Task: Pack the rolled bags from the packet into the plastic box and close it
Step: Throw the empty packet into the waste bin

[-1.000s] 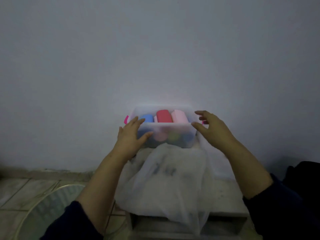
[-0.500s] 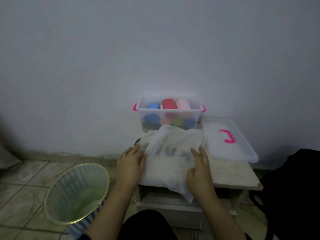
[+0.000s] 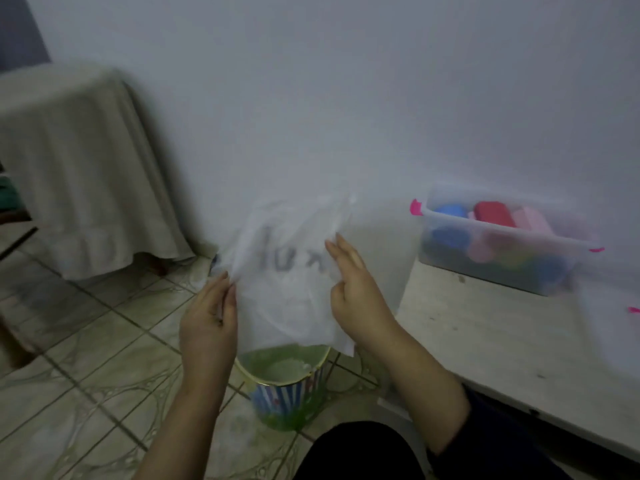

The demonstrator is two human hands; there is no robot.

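Note:
The translucent white packet, with dark lettering on it, hangs in the air above a striped bin. My left hand pinches its left edge and my right hand holds its right edge. The clear plastic box with pink handles stands open on the low table at the right, against the wall. Inside it lie rolled bags: a blue one, a red one, a pink one and more below. A strip of the lid shows blurred at the right edge.
A bin with blue and white stripes and a green lining stands on the tiled floor under the packet. The pale low table fills the right side. A cloth-covered piece of furniture stands at the left.
Both hands lifted the packet off the table and carried it left, over the bin. The view swung left, so the box now sits at the right.

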